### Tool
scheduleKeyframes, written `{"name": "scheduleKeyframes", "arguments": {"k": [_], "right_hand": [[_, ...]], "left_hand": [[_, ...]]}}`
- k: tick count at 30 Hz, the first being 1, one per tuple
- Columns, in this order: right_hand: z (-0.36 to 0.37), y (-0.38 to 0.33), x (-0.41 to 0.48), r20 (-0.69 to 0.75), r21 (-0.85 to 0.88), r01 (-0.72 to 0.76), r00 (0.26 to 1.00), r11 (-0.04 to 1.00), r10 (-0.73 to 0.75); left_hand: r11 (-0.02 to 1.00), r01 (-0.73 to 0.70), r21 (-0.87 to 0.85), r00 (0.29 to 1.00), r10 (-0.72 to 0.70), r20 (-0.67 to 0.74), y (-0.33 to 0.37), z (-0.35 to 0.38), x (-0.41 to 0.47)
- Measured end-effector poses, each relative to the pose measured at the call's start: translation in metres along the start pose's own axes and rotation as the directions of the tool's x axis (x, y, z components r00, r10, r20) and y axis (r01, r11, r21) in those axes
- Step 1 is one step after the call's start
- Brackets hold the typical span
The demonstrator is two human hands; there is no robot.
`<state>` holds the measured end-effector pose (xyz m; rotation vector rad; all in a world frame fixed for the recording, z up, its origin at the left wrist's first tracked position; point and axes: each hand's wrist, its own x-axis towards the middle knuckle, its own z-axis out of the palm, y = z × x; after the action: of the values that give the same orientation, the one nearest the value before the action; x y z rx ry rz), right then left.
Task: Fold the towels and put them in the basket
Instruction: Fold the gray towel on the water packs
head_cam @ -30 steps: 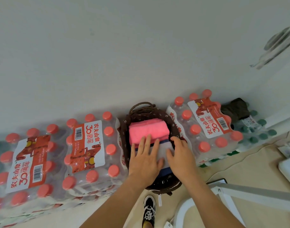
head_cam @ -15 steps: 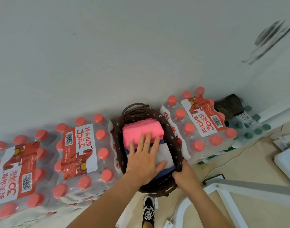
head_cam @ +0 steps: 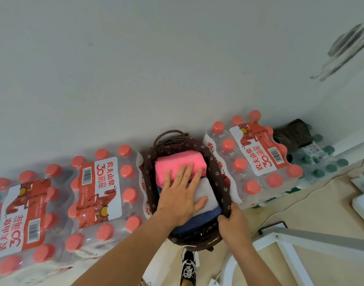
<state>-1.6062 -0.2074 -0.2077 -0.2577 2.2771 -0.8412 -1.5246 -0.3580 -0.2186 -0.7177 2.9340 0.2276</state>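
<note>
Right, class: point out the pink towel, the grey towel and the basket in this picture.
pink towel (head_cam: 177,159), head view, on its fuzzy top face.
grey towel (head_cam: 208,188), head view, on its uncovered right part.
basket (head_cam: 217,174), head view, on the right rim's brown lining.

Soft even light; blurred, fisheye-warped edges.

White wall (head_cam: 156,69) at twelve o'clock, water-bottle packs (head_cam: 102,188) along its foot; beige floor (head_cam: 321,199) and a white frame (head_cam: 290,240) at four o'clock.
</note>
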Motion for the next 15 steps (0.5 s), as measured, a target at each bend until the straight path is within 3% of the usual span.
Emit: {"name": "scheduleKeyframes", "arguments": {"k": [2,7,15], "right_hand": [[0.000,-0.001,0.000,0.009,-0.003,-0.010,1.000,1.000,0.010],[-0.002,-0.001,-0.001,0.034,0.006,-0.019,0.999,1.000,0.019],[-0.010,-0.003,-0.009,0.140,0.231,-0.190,0.977,0.954,0.161]], "left_hand": [[0.998,0.036,-0.060,0.997,-0.040,-0.064,0.006,0.002,-0.004],[0.992,0.107,-0.069,0.994,-0.108,-0.013,0.006,0.010,-0.005],[0.993,0.099,-0.071,0.993,-0.103,-0.051,0.008,-0.015,-0.019]]}}
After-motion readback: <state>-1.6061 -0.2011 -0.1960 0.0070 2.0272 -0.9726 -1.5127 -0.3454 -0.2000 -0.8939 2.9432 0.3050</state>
